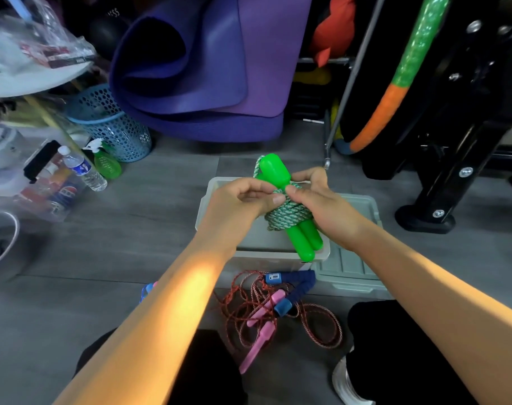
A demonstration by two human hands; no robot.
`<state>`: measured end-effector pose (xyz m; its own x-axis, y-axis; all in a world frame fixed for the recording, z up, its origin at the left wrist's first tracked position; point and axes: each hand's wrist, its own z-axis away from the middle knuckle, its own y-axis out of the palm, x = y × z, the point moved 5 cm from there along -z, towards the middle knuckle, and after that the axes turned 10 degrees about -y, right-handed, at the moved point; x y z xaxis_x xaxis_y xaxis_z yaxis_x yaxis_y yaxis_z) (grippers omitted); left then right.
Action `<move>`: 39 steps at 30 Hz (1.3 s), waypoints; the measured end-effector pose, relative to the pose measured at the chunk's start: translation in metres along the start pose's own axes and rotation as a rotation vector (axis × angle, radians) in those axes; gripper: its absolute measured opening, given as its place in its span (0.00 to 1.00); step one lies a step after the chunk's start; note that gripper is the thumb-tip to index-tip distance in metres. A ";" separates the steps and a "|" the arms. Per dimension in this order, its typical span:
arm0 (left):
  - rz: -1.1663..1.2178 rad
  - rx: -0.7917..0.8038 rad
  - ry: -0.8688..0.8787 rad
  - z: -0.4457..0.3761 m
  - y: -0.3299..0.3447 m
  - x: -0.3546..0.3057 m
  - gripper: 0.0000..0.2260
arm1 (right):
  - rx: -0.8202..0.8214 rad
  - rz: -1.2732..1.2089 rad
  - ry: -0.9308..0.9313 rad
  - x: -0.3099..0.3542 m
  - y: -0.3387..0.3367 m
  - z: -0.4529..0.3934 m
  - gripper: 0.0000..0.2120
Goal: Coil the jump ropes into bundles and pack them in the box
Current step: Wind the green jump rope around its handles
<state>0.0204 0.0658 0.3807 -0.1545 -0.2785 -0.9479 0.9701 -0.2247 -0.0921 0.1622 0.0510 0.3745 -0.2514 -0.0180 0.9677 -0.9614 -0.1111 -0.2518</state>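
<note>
Grey plank floor [149, 217], cluttered all round: rolled purple yoga mat [208, 71], blue mesh basket [114, 127], water bottle [83, 169], green spray bottle [105, 162]. Green jump rope [289, 209], already wound into a bundle, held up right over the open grey box [208, 194], blocking most of the inside. Left hand [243, 200] and right hand [316, 197] both pinching the cord near the top handle. Lid [354, 258] beside the box. Loose red rope with pink handles [266, 311] tangled with a blue-handled one [292, 285] in front.

you can make out a pepsi logo on a can [64, 192] at far left. letters "ss" show on a dark ball [108, 30] far back.
</note>
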 end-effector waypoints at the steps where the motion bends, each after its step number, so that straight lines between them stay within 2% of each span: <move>1: 0.006 -0.013 0.004 0.000 -0.001 0.000 0.06 | 0.009 -0.007 -0.004 -0.001 0.001 0.000 0.08; 3: -0.063 -0.085 0.064 -0.001 -0.002 -0.001 0.06 | -0.002 -0.045 -0.023 -0.002 0.003 -0.001 0.06; 5: -0.238 -0.185 0.176 0.002 0.000 -0.007 0.05 | -0.062 -0.094 -0.042 -0.001 0.002 -0.002 0.04; 10: -0.471 -0.333 0.476 0.013 0.009 -0.020 0.02 | -0.155 -0.214 -0.098 0.003 0.007 -0.003 0.09; 13: -0.467 -0.379 0.551 0.015 0.007 -0.022 0.01 | -0.104 -0.181 -0.076 0.002 0.011 -0.002 0.10; 15: -0.409 -0.390 0.547 0.014 0.005 -0.020 0.01 | -0.076 -0.156 -0.100 0.005 0.013 0.000 0.08; 17: -0.346 -0.391 0.504 0.011 0.003 -0.018 0.01 | -0.068 -0.111 -0.151 0.008 0.012 0.001 0.06; 20: -0.241 -0.365 0.374 0.006 -0.002 -0.017 0.08 | -0.074 -0.055 -0.146 0.005 0.012 0.000 0.03; 24: -0.112 -0.171 0.168 -0.007 -0.015 -0.014 0.04 | -0.107 -0.296 -0.010 -0.011 0.023 -0.006 0.01; 26: -0.075 -0.212 0.111 -0.009 -0.030 -0.005 0.02 | -0.124 -0.441 0.044 -0.015 0.032 -0.012 0.02; 28: -0.058 -0.259 -0.038 -0.013 -0.052 0.010 0.11 | -0.142 -0.595 0.083 -0.015 0.042 -0.018 0.02; 29: -0.029 -0.221 -0.159 -0.014 -0.059 0.017 0.15 | -0.137 -0.666 0.092 -0.013 0.049 -0.022 0.01; 30: 0.031 -0.141 -0.267 -0.013 -0.062 0.022 0.14 | -0.124 -0.717 0.097 -0.012 0.057 -0.025 0.02; 32: 0.152 -0.023 -0.356 -0.014 -0.069 0.027 0.05 | -0.077 -0.651 0.069 -0.012 0.076 -0.032 0.03; 33: 0.150 -0.026 -0.353 -0.015 -0.075 0.027 0.03 | -0.050 -0.551 0.046 -0.012 0.086 -0.037 0.05; 36: 0.123 -0.099 -0.324 -0.025 -0.106 0.034 0.03 | -0.014 -0.359 0.021 -0.017 0.114 -0.054 0.09; 39: 0.123 -0.202 -0.339 -0.032 -0.144 0.056 0.09 | 0.045 -0.325 0.075 -0.033 0.147 -0.071 0.11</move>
<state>-0.1221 0.1126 0.3307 -0.0551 -0.5914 -0.8045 0.9972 0.0084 -0.0744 0.0215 0.1054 0.3044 0.0580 0.0988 0.9934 -0.9872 -0.1426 0.0719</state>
